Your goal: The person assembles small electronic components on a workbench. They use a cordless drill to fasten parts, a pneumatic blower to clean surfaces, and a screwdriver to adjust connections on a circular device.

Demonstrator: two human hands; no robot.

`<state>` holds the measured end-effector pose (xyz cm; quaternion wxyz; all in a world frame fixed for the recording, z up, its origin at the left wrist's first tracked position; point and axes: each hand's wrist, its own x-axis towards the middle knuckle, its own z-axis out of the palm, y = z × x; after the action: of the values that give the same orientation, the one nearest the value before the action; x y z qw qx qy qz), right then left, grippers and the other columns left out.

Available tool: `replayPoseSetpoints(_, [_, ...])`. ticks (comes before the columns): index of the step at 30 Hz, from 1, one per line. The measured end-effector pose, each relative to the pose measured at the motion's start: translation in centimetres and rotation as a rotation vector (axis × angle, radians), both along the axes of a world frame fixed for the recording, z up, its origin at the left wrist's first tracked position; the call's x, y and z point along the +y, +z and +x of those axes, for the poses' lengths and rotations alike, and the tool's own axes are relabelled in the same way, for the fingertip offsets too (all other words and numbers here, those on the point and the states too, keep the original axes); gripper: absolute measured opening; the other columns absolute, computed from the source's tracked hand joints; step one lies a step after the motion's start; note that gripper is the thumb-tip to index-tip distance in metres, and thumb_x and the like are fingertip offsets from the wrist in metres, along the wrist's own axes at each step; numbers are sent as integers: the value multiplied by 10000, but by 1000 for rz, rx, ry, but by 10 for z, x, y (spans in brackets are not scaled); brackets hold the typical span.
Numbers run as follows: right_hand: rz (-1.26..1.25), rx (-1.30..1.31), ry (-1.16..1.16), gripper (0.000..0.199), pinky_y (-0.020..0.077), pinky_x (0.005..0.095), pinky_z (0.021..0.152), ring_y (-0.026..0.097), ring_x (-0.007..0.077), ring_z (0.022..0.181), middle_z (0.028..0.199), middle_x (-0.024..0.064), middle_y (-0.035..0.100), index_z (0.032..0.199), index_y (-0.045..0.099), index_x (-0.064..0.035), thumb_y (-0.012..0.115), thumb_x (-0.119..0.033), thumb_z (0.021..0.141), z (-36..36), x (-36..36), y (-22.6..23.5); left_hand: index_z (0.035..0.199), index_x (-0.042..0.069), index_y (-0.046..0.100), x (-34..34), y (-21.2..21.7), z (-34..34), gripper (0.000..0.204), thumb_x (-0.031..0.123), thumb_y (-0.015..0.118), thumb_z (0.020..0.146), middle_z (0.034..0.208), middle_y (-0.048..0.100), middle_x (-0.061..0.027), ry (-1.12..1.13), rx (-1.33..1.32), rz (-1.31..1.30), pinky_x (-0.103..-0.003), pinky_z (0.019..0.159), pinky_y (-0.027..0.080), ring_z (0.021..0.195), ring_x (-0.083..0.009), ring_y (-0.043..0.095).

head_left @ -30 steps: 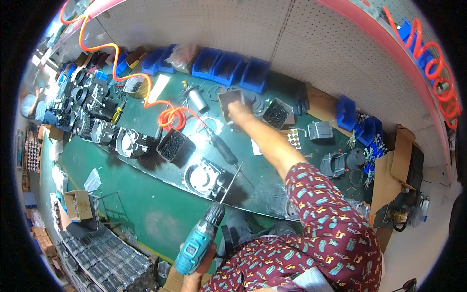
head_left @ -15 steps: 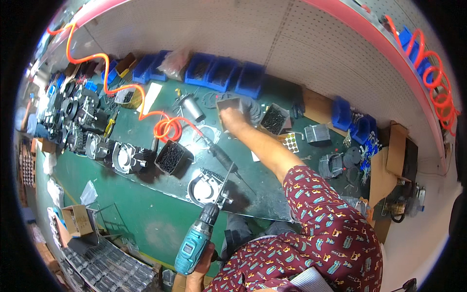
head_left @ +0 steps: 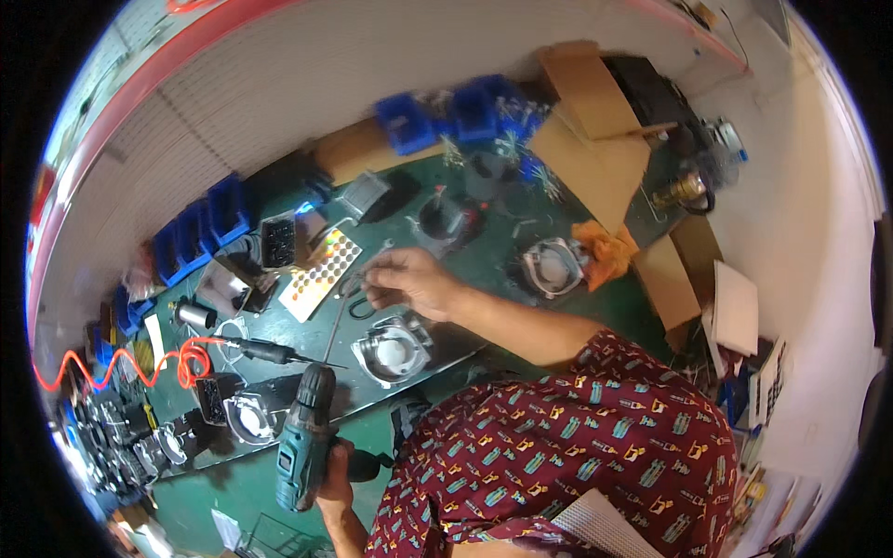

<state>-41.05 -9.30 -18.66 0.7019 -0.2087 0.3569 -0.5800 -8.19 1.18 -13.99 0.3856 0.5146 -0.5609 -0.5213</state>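
Note:
My left hand (head_left: pixel 337 476) is wrapped round the grip of a teal cordless drill (head_left: pixel 299 451), which points away from me. A long thin bit (head_left: pixel 335 321) stretches from its chuck toward my right hand (head_left: pixel 409 282). The right fingertips are pinched together by the bit's far end; a small dark piece seems to be between them, too small to name. Just below that hand, a round silver metal casting (head_left: pixel 393 352) lies near the bench's front edge. Left of it lies a dark power screwdriver (head_left: pixel 265 351) on an orange coiled hose (head_left: pixel 193 361).
On the green bench are a sheet of round stickers (head_left: pixel 321 274), an open box of dark screws (head_left: pixel 279 244) and another casting (head_left: pixel 553 268) beside an orange cloth (head_left: pixel 603 253). Blue bins (head_left: pixel 226 210) line the back. Cardboard (head_left: pixel 595 158) stands at the right, more castings (head_left: pixel 167 445) at the left.
The view has swung to the right. My right hand has come out of a box at the back of the bench to the bit's tip. My left hand still holds the drill.

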Motion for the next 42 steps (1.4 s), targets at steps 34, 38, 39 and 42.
replayPoseSetpoints(34, [-131, 554, -128, 225, 592, 302, 778, 715, 181, 849, 1008, 133, 735, 1105, 694, 31, 711, -18, 886, -76, 53, -81, 1072, -26, 624, -174, -40, -40, 505, 331, 805, 764, 717, 600, -74, -419, 16, 589, -344, 620, 506, 640, -189, 585])
replayPoseSetpoints(38, [-159, 381, -196, 323, 571, 293, 836, 700, 157, 932, 1098, 117, 723, 1203, 657, 24, 720, -56, 896, -65, 42, -93, 1053, -35, 666, -174, -44, -37, 444, 279, 815, 776, 847, 672, -88, -410, 26, 541, -320, 645, 526, 674, -192, 635])
replayPoseSetpoints(39, [-191, 446, -268, 346, 567, 292, 841, 695, 154, 948, 1105, 112, 722, 1223, 647, 23, 724, -70, 898, -63, 39, -105, 1059, -23, 670, -175, -43, -40, 410, 262, 803, 795, 863, 676, -84, -427, -57, 501, -317, 656, 524, 692, -184, 634])
replayPoseSetpoints(42, [-60, 845, -412, 404, 528, 264, 864, 652, 108, 986, 1134, 81, 707, 1283, 628, -6, 687, -225, 949, -69, 32, -142, 1077, 12, 679, -179, -43, -46, 319, 216, 766, 846, 906, 687, -68, -499, -263, 387, -310, 690, 517, 746, -160, 629])
